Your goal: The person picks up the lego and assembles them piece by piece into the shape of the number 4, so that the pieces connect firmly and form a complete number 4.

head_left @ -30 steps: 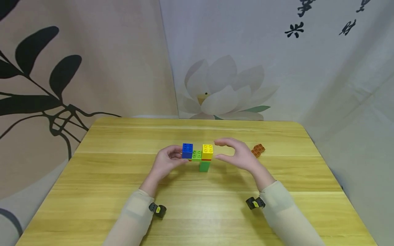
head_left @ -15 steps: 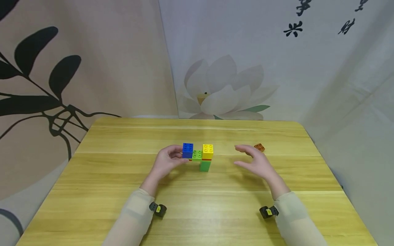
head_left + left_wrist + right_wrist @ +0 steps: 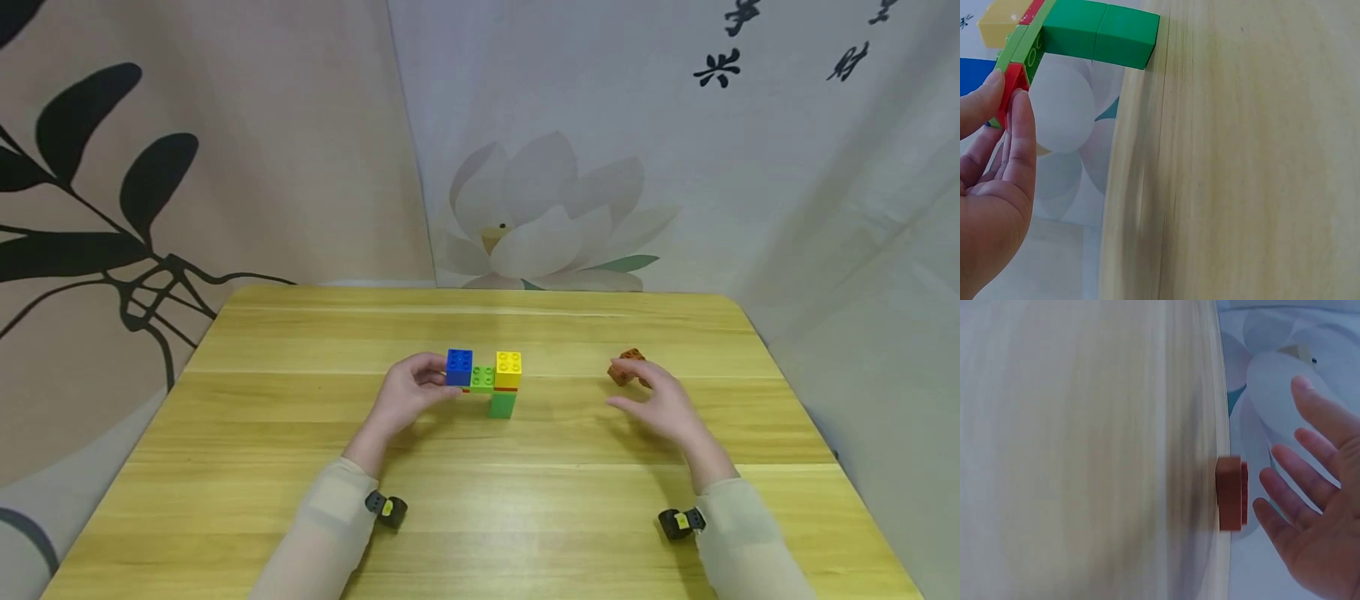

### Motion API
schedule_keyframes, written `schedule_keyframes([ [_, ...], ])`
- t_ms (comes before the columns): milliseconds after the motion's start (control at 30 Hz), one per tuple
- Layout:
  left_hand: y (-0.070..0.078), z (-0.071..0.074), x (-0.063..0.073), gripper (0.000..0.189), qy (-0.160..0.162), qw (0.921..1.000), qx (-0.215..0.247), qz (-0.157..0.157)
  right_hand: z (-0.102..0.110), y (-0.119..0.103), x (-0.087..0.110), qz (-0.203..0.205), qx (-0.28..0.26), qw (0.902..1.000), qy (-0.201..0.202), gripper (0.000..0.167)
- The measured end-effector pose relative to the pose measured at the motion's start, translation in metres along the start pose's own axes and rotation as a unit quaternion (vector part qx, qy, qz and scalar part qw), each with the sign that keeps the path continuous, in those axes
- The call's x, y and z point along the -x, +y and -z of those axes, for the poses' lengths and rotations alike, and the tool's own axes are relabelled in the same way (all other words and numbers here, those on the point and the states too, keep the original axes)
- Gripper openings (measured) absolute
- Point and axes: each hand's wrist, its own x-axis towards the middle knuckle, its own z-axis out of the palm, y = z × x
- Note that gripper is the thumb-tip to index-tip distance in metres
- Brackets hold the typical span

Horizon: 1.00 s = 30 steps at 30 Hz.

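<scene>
In the head view, a toy building-block structure stands upright on green bricks (image 3: 502,406). It carries a light green plate (image 3: 483,378), a blue brick (image 3: 459,367) at the left and a yellow brick (image 3: 508,369) at the right. My left hand (image 3: 405,393) pinches the structure's left end. The left wrist view shows thumb and fingers around a small red brick (image 3: 1012,87) under the light green plate. My right hand (image 3: 663,404), fingers apart and relaxed, is beside orange-brown bricks (image 3: 619,373), partly hidden by it. In the right wrist view a gap separates that hand from the orange-brown bricks (image 3: 1230,494).
Everything stands on a wooden table (image 3: 480,500) with rounded far corners. Behind its far edge hangs a printed cloth (image 3: 570,217) with a lotus flower and dark leaves. A small black camera (image 3: 681,523) sits on each wrist.
My right hand has moved right, away from the yellow brick, to the orange-brown bricks, and now covers part of them. The left hand keeps its hold and the structure stays in place.
</scene>
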Motion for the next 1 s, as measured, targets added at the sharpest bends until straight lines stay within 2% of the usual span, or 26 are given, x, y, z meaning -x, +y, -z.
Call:
schedule_keyframes([
  [233, 0.002, 0.000, 0.000, 0.037, 0.003, 1.0000, 0.003, 0.007, 0.014, 0.012, 0.004, -0.049, -0.006, 0.9987, 0.010, 0.059],
  [400, 0.002, 0.000, 0.001, 0.036, 0.002, 0.9999, -0.002, 0.013, 0.021, 0.025, 0.004, -0.062, -0.015, 0.9979, 0.015, 0.059],
  [600, 0.001, 0.000, 0.002, 0.034, 0.003, 0.9999, -0.010, 0.012, 0.030, 0.041, -0.002, -0.052, -0.010, 0.9986, 0.003, 0.059],
  [867, 0.003, 0.001, 0.002, 0.032, 0.000, 0.9999, -0.007, 0.008, 0.040, 0.054, -0.014, -0.016, -0.016, 0.9983, -0.053, 0.062],
  [1000, 0.004, 0.001, 0.002, 0.032, -0.001, 0.9999, -0.011, 0.012, 0.044, 0.057, -0.022, -0.017, -0.020, 0.9965, -0.079, 0.062],
])
